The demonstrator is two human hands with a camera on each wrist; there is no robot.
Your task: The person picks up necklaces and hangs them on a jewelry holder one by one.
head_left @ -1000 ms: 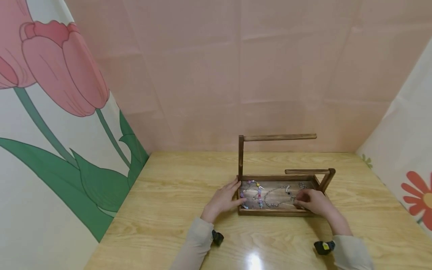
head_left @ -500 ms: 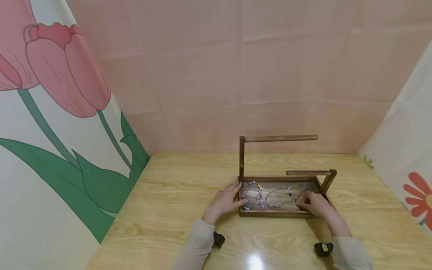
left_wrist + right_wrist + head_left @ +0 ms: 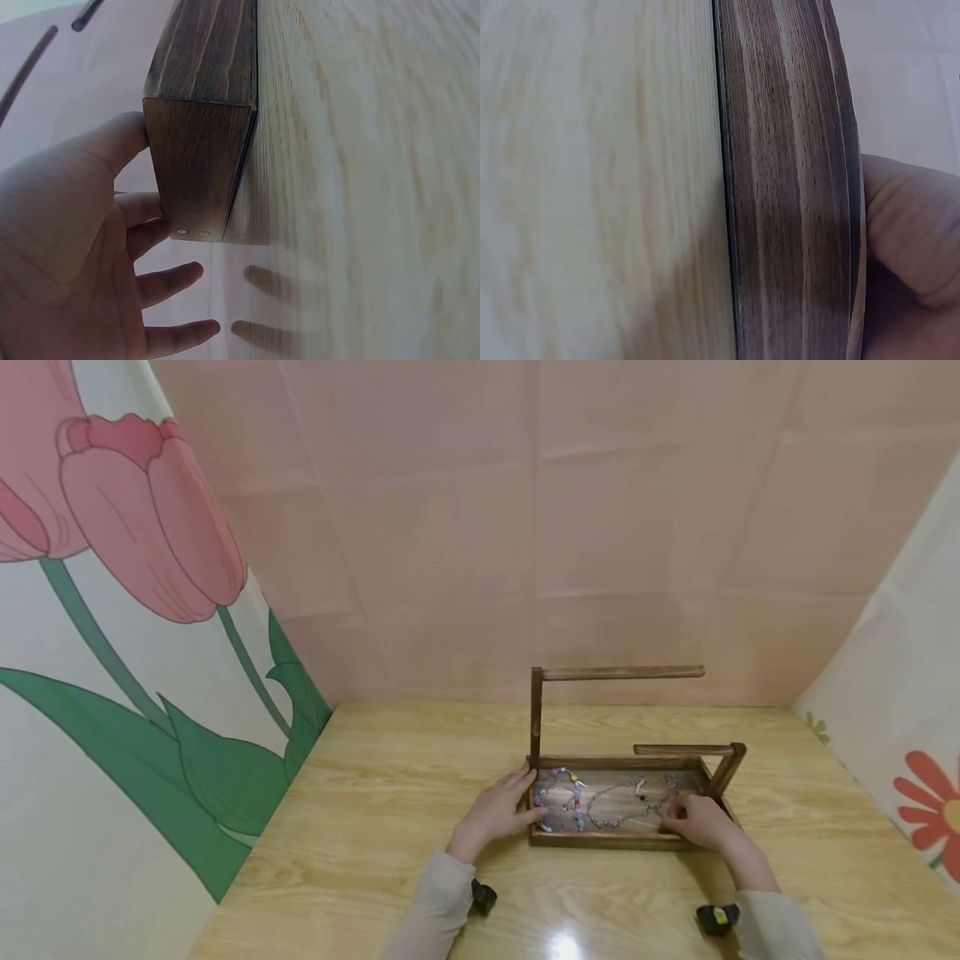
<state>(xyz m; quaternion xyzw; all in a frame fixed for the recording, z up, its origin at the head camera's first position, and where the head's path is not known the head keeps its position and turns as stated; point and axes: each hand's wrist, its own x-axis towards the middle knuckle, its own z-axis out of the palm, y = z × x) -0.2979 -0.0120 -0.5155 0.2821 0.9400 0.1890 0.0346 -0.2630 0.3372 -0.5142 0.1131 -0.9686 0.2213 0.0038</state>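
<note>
A dark brown wooden tray (image 3: 600, 840) with two post-and-bar arms stands on the table in the head view. My left hand (image 3: 491, 814) rests on its left end, thumb and forefinger touching the rim; in the left wrist view, the other fingers spread loosely past the end wall. Inside, at the left, lies a colourful beaded bracelet (image 3: 578, 806). A silver chain bracelet (image 3: 609, 822) forms a loop in the middle. At the right end my right hand (image 3: 705, 821) reaches in with curled fingers and pinches another silver chain bracelet (image 3: 672, 782); its fingertips are partly hidden.
The upper bar (image 3: 622, 673) stands over the tray's back left. A lower bar (image 3: 682, 749) juts inward from the right post (image 3: 726, 772), close to the right hand. A pale wood table (image 3: 405, 760) surrounds the tray, with a pink cloth (image 3: 435, 568) hanging behind.
My right hand has shifted slightly right inside the tray, drawing the chain at its fingers a little. The left hand stays on the tray's left end. The head view has tilted slightly.
</note>
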